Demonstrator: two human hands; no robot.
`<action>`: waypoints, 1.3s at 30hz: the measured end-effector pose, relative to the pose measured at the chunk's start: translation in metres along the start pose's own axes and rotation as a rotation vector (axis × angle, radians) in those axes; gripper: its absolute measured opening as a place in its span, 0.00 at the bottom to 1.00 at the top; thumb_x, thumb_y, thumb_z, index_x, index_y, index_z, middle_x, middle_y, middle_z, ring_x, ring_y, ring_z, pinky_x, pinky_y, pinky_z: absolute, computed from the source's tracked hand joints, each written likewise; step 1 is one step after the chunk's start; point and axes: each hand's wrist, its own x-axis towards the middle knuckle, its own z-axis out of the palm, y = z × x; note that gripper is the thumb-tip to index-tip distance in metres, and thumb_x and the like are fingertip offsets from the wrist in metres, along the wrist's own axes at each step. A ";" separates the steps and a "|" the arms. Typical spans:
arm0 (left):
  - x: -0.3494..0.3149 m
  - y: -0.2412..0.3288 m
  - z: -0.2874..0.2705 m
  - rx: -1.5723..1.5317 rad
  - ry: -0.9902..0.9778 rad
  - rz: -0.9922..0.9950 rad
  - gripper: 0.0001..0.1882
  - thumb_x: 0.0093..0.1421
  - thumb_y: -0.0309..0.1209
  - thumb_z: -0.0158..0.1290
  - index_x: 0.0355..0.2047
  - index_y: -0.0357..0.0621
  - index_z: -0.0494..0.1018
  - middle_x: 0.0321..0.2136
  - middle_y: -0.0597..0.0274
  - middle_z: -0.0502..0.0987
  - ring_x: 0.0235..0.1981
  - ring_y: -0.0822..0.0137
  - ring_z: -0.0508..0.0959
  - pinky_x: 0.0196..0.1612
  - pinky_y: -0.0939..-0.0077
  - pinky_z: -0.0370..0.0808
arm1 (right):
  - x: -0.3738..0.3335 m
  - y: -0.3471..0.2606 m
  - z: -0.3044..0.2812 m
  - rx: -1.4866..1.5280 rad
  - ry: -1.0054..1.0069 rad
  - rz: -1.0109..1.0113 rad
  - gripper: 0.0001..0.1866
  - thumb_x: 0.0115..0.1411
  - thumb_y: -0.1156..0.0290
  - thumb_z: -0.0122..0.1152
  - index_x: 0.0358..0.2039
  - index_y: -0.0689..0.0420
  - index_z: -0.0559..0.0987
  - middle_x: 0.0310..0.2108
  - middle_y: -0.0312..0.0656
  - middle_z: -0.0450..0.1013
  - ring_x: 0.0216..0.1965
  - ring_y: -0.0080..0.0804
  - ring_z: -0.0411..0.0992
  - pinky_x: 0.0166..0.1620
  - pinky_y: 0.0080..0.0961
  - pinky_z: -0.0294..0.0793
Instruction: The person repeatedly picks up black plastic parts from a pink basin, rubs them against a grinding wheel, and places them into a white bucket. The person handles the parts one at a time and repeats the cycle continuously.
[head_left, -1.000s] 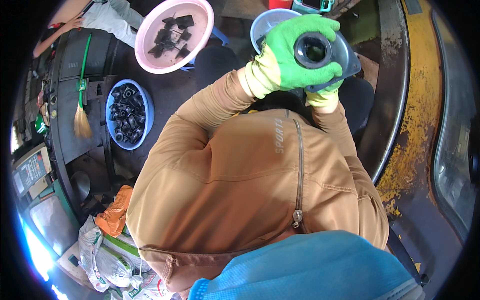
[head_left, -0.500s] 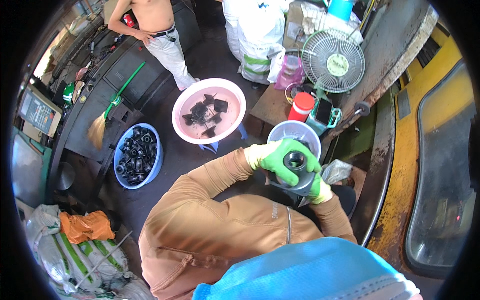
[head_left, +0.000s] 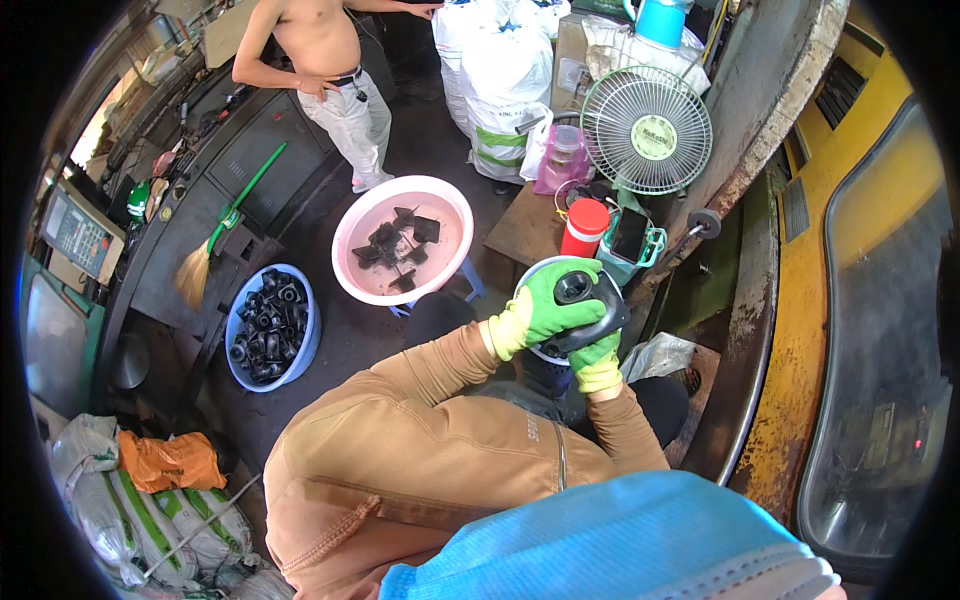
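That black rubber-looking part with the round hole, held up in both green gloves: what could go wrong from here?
1. The black moulded part with the round hole is held in the air by the left hand and the right hand; a weak grip could drop it toward the pale blue basin below.
2. The red cylindrical flask stands upright close by on the small brown table; a swinging elbow might topple it.

Three basins (pink (head_left: 345, 262), blue (head_left: 312, 330), pale (head_left: 530, 275)), one fan (head_left: 646, 130), one broom (head_left: 205, 257).
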 end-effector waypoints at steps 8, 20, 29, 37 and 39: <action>0.002 0.036 0.025 0.230 0.104 0.332 0.23 0.46 0.29 0.67 0.42 0.39 0.73 0.44 0.56 0.77 0.45 0.64 0.77 0.50 0.68 0.73 | 0.020 -0.060 -0.006 -0.198 0.176 -0.166 0.14 0.60 0.70 0.57 0.46 0.59 0.75 0.40 0.39 0.75 0.44 0.30 0.73 0.47 0.27 0.73; -0.003 0.054 -0.008 0.258 -0.405 0.195 0.22 0.47 0.26 0.66 0.44 0.38 0.75 0.45 0.54 0.79 0.46 0.65 0.78 0.51 0.70 0.75 | -0.009 -0.066 -0.018 0.193 -0.233 -0.008 0.31 0.49 0.73 0.72 0.53 0.59 0.71 0.48 0.40 0.73 0.49 0.31 0.72 0.50 0.28 0.74; 0.002 0.044 -0.015 -0.041 -0.895 0.078 0.25 0.40 0.37 0.67 0.37 0.38 0.76 0.42 0.52 0.79 0.47 0.57 0.76 0.52 0.64 0.72 | -0.044 -0.033 0.000 0.073 -0.380 -0.187 0.23 0.65 0.64 0.53 0.59 0.55 0.68 0.57 0.41 0.67 0.58 0.30 0.66 0.59 0.28 0.67; 0.027 -0.010 -0.044 0.967 0.112 0.683 0.21 0.55 0.29 0.60 0.49 0.42 0.70 0.44 0.57 0.76 0.45 0.65 0.77 0.49 0.70 0.75 | 0.004 -0.029 -0.036 1.393 -0.132 0.572 0.19 0.66 0.51 0.52 0.39 0.55 0.75 0.16 0.29 0.61 0.11 0.16 0.53 0.15 0.14 0.48; 0.033 -0.025 -0.049 0.957 0.148 0.642 0.22 0.56 0.29 0.59 0.51 0.43 0.68 0.46 0.58 0.76 0.47 0.65 0.77 0.49 0.70 0.75 | 0.012 -0.022 -0.043 0.298 0.161 0.585 0.16 0.62 0.56 0.60 0.41 0.55 0.78 0.20 0.32 0.68 0.14 0.15 0.59 0.18 0.12 0.53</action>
